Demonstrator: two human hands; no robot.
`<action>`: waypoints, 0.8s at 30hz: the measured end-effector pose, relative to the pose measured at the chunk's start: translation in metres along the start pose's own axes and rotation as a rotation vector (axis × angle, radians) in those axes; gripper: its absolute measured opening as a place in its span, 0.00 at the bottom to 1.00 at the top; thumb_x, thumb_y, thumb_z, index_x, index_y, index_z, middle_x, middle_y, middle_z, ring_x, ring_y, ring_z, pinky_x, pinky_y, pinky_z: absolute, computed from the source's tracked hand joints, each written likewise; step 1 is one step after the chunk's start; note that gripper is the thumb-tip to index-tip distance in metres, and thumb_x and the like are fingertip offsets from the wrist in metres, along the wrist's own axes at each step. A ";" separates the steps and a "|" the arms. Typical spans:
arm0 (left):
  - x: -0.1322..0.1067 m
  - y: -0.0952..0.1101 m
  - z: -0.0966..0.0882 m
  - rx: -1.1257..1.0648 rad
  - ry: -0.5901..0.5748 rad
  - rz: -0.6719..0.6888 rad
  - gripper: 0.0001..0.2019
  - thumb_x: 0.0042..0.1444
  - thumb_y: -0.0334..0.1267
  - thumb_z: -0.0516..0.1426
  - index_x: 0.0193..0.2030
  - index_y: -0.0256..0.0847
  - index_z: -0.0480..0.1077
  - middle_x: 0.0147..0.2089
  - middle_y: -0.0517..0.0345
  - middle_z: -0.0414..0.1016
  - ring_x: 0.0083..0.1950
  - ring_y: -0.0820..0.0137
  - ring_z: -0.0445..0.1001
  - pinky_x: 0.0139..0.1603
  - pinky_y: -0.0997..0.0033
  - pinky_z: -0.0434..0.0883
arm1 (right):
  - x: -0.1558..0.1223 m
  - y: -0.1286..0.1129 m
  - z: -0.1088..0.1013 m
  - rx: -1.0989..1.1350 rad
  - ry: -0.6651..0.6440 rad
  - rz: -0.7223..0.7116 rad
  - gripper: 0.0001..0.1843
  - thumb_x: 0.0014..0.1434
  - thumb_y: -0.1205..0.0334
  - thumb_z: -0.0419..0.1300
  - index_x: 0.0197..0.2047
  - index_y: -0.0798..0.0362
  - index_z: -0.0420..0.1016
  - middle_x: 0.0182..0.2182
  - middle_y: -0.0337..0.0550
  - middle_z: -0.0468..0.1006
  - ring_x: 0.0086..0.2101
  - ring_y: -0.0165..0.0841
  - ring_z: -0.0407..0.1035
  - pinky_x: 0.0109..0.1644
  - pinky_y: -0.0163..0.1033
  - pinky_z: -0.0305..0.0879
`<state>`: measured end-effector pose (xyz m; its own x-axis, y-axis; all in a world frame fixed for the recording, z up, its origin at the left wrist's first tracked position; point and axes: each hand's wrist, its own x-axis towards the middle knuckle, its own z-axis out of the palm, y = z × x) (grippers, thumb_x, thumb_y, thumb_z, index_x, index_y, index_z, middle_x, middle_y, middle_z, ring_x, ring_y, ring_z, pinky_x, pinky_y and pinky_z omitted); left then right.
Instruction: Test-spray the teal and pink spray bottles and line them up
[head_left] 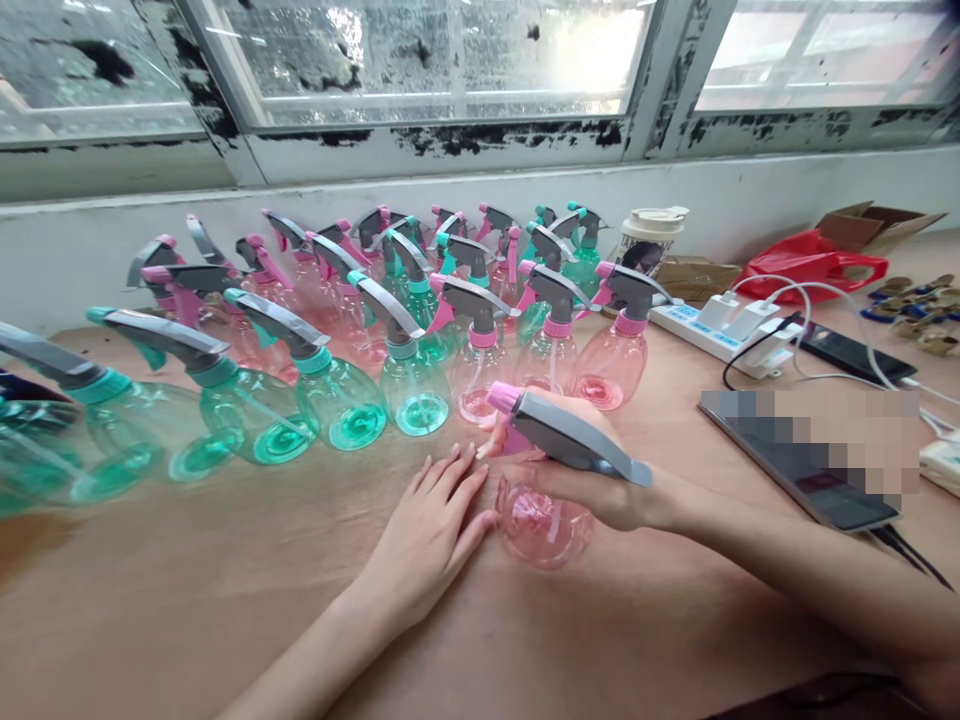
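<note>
My right hand (600,470) is wrapped around the neck of a pink spray bottle (544,525) with a grey and pink trigger head, which stands close in front of me. Flat on the table, my left hand (431,515) lies with its fingers stretched out, just left of that bottle. Beyond my hands stands a front row of spray bottles: green ones such as this green spray bottle (345,405) to the left, and clear pink ones such as this pink spray bottle (619,360) to the right. Several more pink and green bottles crowd behind them.
Behind the bottles runs a window ledge (420,190). A lidded paper cup (651,240) stands at the back. To the right are a power strip (712,335) with cables, a red plastic bag (810,265), a cardboard box (874,225), a dark phone (855,350) and a tablet-like device (795,470).
</note>
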<state>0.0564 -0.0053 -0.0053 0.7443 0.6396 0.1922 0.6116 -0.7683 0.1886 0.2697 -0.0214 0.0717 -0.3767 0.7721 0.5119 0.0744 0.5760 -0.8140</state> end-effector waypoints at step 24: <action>0.000 0.000 0.000 0.003 -0.010 -0.010 0.22 0.72 0.49 0.44 0.64 0.38 0.62 0.69 0.44 0.60 0.69 0.53 0.58 0.66 0.45 0.59 | -0.001 0.008 0.000 -0.021 -0.035 -0.027 0.12 0.60 0.61 0.60 0.48 0.52 0.70 0.33 0.39 0.74 0.25 0.27 0.67 0.29 0.34 0.69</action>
<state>0.0565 -0.0057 -0.0052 0.7406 0.6472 0.1806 0.6201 -0.7618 0.1875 0.2707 -0.0173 0.0644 -0.4106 0.7468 0.5231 0.0833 0.6021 -0.7941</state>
